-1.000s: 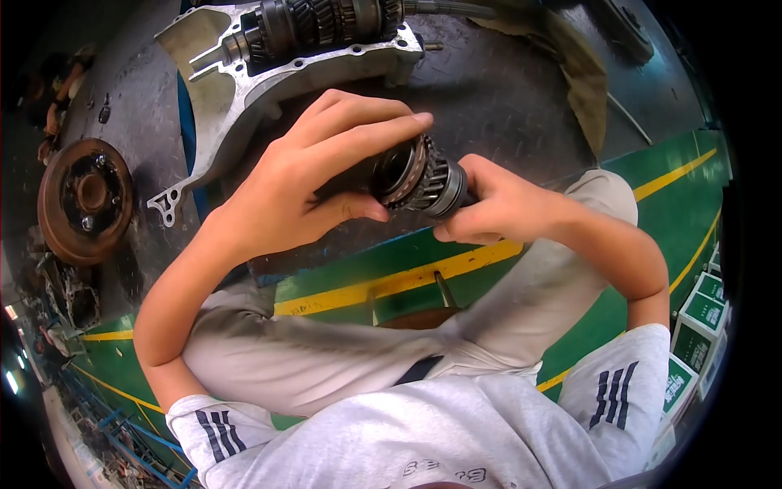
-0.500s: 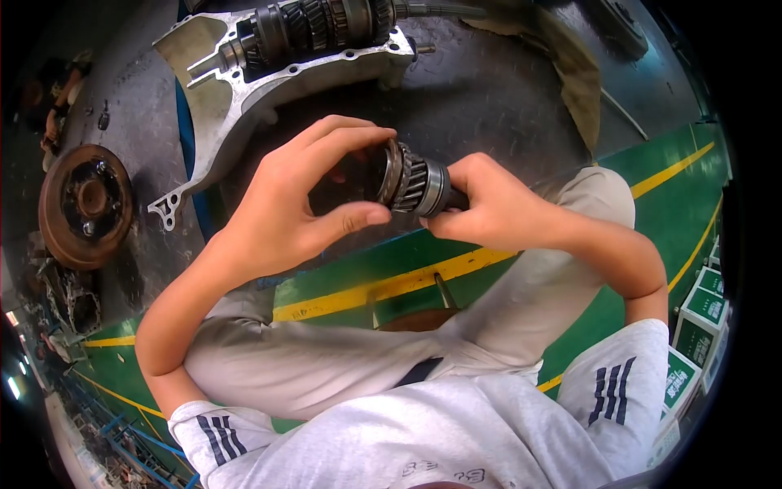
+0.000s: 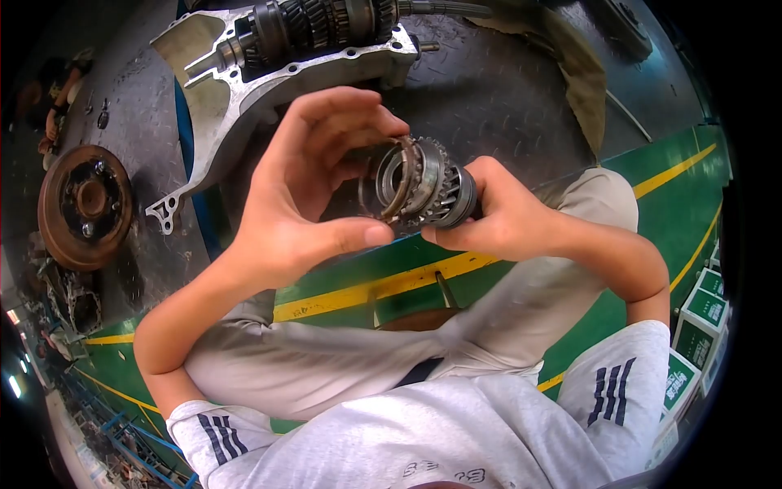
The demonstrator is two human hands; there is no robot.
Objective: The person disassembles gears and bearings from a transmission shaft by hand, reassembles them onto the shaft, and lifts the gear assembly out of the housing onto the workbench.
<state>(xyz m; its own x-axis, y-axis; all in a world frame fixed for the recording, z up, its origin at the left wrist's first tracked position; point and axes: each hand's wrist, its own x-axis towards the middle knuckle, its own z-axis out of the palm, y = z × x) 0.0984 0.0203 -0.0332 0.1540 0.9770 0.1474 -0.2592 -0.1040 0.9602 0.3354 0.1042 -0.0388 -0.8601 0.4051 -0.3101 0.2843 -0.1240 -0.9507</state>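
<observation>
My right hand (image 3: 509,208) is closed round the shaft end of a gear assembly (image 3: 436,183), held up above my lap. Steel teeth and a smooth collar show on it, and its hollow left end faces my left hand. A thin brownish synchronizer ring (image 3: 408,167) sits at that end, tilted. My left hand (image 3: 305,183) curves round the ring, with fingertips at its top and thumb at its lower edge. Beyond the hands, a cast gearbox housing half (image 3: 236,102) lies on the table with a gear shaft (image 3: 318,24) resting in it.
A rusty round disc (image 3: 85,208) lies on the dark metal table (image 3: 489,106) at left. Brown cloth or paper (image 3: 582,106) and a thin rod (image 3: 627,116) are at right. Green-and-white boxes (image 3: 705,306) stand on the green floor. Another person's arm (image 3: 55,118) shows at far left.
The gear assembly has turned so its hollow end shows more. My left fingers have risen and spread wider about the ring, which now stands tilted at the end. My right hand has shifted slightly.
</observation>
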